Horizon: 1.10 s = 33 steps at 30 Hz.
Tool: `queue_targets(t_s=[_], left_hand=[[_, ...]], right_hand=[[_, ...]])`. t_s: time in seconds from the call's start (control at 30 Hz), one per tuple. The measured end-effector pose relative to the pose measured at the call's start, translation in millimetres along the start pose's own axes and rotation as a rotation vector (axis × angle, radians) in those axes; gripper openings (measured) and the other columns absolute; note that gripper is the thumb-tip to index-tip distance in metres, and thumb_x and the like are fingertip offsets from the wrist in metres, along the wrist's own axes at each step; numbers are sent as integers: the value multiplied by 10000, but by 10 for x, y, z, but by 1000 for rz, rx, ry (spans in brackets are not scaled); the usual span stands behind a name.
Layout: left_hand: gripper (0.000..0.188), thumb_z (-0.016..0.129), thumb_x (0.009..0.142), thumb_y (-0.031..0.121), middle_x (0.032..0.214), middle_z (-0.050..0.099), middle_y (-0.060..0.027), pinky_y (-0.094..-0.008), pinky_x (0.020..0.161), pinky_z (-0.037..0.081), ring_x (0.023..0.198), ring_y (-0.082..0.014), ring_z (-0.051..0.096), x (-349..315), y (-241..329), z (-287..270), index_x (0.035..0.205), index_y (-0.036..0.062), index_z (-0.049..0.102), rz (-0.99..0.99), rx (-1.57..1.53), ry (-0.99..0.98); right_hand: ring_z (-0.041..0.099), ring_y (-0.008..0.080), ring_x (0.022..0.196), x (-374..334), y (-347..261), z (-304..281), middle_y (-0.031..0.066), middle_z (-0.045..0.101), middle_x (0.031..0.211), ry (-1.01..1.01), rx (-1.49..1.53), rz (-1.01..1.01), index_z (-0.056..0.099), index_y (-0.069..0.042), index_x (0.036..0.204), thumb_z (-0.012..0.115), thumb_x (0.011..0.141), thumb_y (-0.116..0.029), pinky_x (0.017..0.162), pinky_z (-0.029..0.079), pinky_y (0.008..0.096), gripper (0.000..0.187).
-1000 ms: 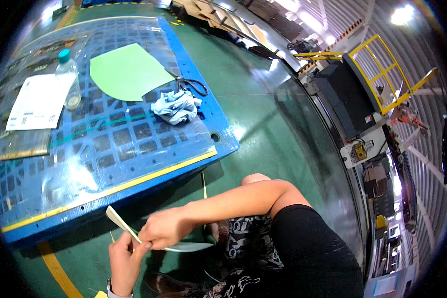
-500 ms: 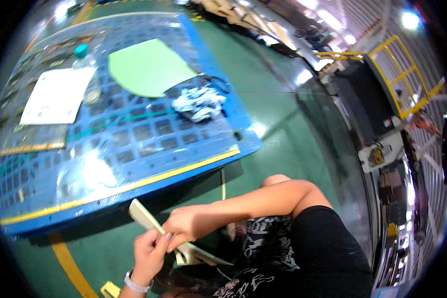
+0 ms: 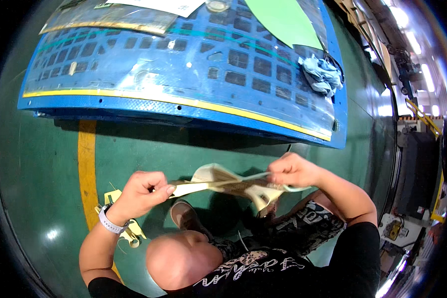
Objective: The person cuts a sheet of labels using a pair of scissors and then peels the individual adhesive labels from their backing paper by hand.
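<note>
Between my two hands stretches a pale yellow, bendy sheet piece (image 3: 214, 175) with curved edges and cut-outs, partly smeared by motion. My left hand (image 3: 146, 192), with a light watch on its wrist, pinches the narrow left end between thumb and fingers. The other end is gripped by my right hand (image 3: 294, 171), where a thin pale edge runs out past the fingers. The piece is held in the air above my legs and the green floor, in front of the blue platform. Whether it is one layer or two, I cannot tell.
The low blue platform (image 3: 179, 108), edged with a yellow strip, lies ahead. On it are a light green sheet (image 3: 285, 20), a crumpled blue cloth (image 3: 322, 74) and white paper (image 3: 171, 6). Pale yellow cut scraps (image 3: 132, 233) lie on the floor beside my left wrist.
My hands were close together on the pale yellow piece and are now wide apart, with it stretched between them. The view has swung, so the platform sits higher and further right.
</note>
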<state>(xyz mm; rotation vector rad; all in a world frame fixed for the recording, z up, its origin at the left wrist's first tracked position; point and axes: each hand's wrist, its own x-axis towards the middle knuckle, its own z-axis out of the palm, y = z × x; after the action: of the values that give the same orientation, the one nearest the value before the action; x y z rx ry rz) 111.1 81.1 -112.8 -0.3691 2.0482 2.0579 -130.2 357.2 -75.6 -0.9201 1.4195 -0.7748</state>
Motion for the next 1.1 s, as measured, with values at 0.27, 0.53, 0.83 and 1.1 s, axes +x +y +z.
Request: queue_targets(t_s=[0.27,0.53,0.83,1.1], left_hand=[[202,656,815,167,695,500,-63,-316,543,402,593,-193,488,468,-146,379,741,27,531,392,169,86],[266,699,772,258,637,520,-131,-378,518,411,584,-320,543,718,120,647,700,39,565,433,426,203],[293,655,842,165,554,392,-110,-306,462,315,497,-124,353,770,25,679,662,-10,503,323,-133,-13],[265,643,800,144,596,489,-151,-393,470,369,555,-355,496,786,146,862,622,17,493,572,189,85]], right_hand=[[373,255,497,350,-52,146,124,380,566,-55,-169,-133,451,-8,684,535,917,-220,493,325,367,326],[533,392,651,475,-97,299,177,523,668,-160,-488,-245,485,-3,712,540,881,-216,566,403,477,277],[547,377,705,405,-70,228,179,537,760,-76,-347,-188,503,7,756,568,808,-177,599,423,459,202],[557,391,665,426,-203,256,180,536,696,80,-534,-151,519,-10,770,587,781,-182,584,440,455,185]])
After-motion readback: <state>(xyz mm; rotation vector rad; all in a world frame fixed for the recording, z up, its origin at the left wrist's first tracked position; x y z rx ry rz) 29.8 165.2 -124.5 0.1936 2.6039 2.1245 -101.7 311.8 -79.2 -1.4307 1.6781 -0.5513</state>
